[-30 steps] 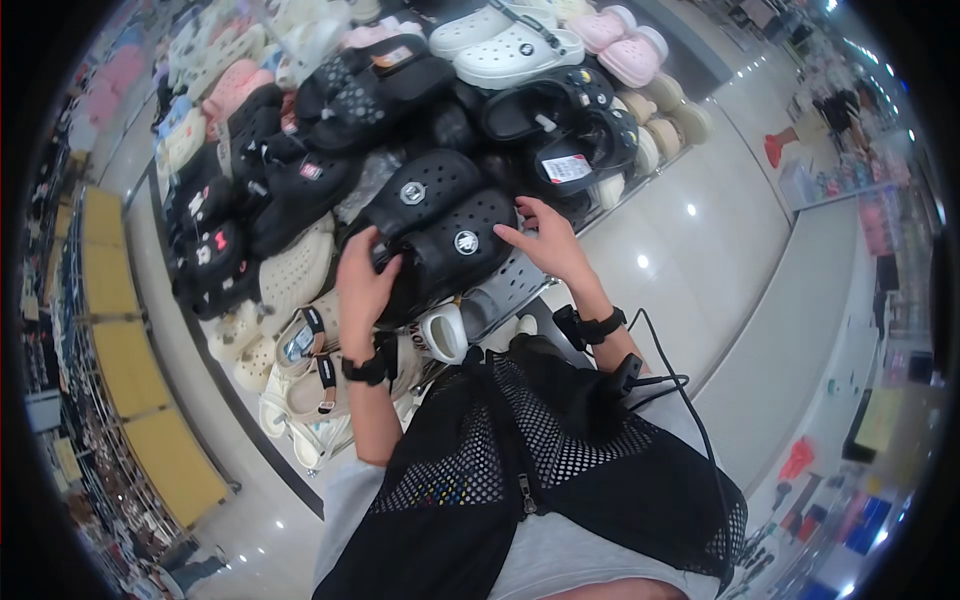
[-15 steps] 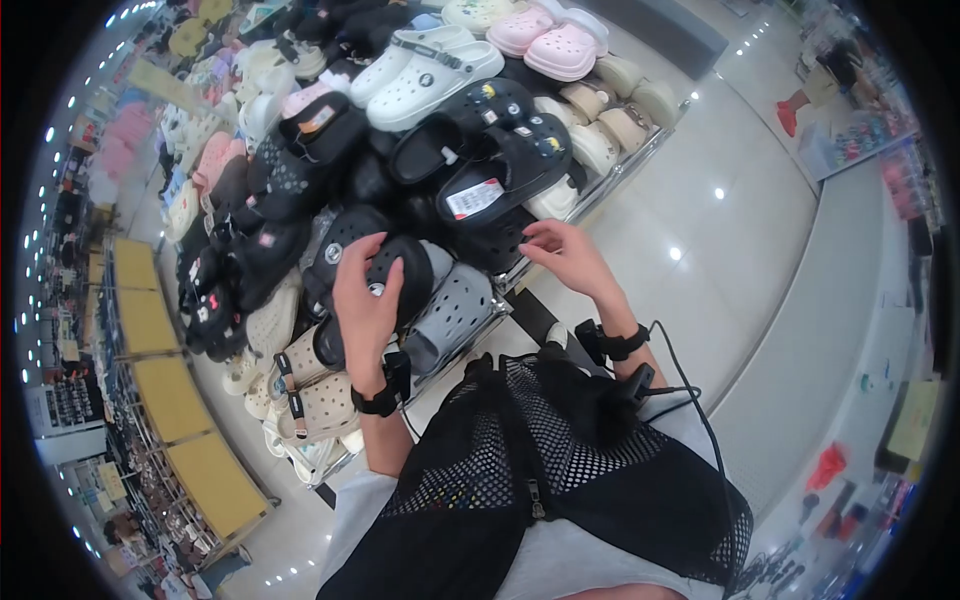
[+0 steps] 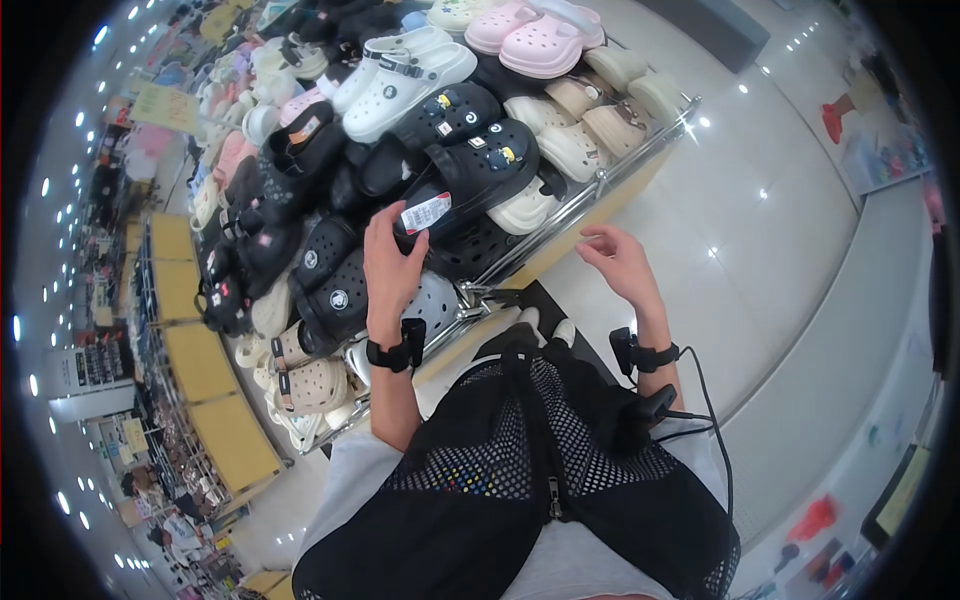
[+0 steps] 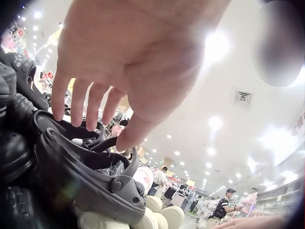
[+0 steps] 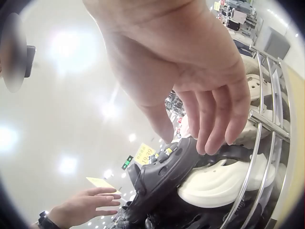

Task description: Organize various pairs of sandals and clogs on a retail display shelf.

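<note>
My left hand (image 3: 393,270) reaches over the display of clogs, its fingertips beside the white tag (image 3: 427,213) on a black clog with charms (image 3: 503,160). In the left wrist view the palm (image 4: 128,62) hangs above black clogs (image 4: 86,176), fingers apart, the thumb tip by a heel strap; whether it touches is unclear. My right hand (image 3: 622,265) is in the air right of the rack's edge, fingers loosely bent and holding nothing. The right wrist view has this hand (image 5: 190,62) over a black clog (image 5: 167,167) and a white one (image 5: 214,183).
A metal rail (image 3: 600,185) edges the display. White clogs (image 3: 405,85), pink clogs (image 3: 535,40) and beige ones (image 3: 312,385) lie around the black pairs. Pale floor (image 3: 720,210) stretches to the right, and yellow panels (image 3: 215,400) stand at the left.
My left hand has left the black clogs with round badges, which now lie to its left, and come to the tagged clog. The right hand has moved out rightward past the rail. The view has shifted.
</note>
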Demonstrator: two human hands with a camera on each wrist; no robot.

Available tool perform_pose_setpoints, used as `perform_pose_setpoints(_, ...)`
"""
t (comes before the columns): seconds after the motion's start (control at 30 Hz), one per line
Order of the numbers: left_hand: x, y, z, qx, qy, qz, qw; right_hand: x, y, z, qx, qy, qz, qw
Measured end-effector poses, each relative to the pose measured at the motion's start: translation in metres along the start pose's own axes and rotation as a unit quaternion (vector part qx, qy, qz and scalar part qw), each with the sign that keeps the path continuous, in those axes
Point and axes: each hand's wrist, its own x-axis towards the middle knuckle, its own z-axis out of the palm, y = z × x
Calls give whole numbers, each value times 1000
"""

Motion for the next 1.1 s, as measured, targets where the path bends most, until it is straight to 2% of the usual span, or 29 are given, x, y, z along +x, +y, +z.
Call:
perform_pose_setpoints(0.13, 27, -18, 16, 25, 15, 23, 999, 14, 5, -4, 16, 3, -23, 1000)
perform_pose_setpoints(0.23, 56, -33, 31, 44, -3, 43, 998, 24, 6, -11, 23, -3, -21, 1000)
perform_pose_setpoints(0.37, 95, -48, 51, -14, -15, 31, 999, 49, 1, -22, 12, -16, -15, 1000)
perform_pose_setpoints(0.43, 110, -46, 58, 31, -46, 65, 996, 67, -5, -27, -2, -24, -11, 1000)
perform_pose_setpoints(0.57, 124, -56, 70, -57, -43, 8, 997, 123, -32, -25, -26, -78, -15, 997)
perform_pose_setpoints(0.67, 121, -47, 65, -63, -13, -7, 998, 172, -45, -10, -36, -86, -61, 994)
perform_pose_setpoints(0.77, 114, -37, 62, -62, 14, -20, 998, 205, -58, 8, -118, -91, -37, 988)
perform_pose_setpoints(0.9, 100, -22, 61, -76, 69, -38, 994, 228, -70, 6, -114, -184, 21, 976)
perform_pose_setpoints(0.93, 98, -16, 60, -99, 96, -40, 990, 231, -73, 5, -116, -192, 27, 974)
perform_pose_setpoints(1.03, 88, 1, 59, -95, 146, -32, 984, 242, -85, -2, -16, -288, 16, 957)
perform_pose_setpoints(1.1, 87, 8, 63, -99, 165, -37, 981, 249, -88, 0, -24, -301, 27, 953)
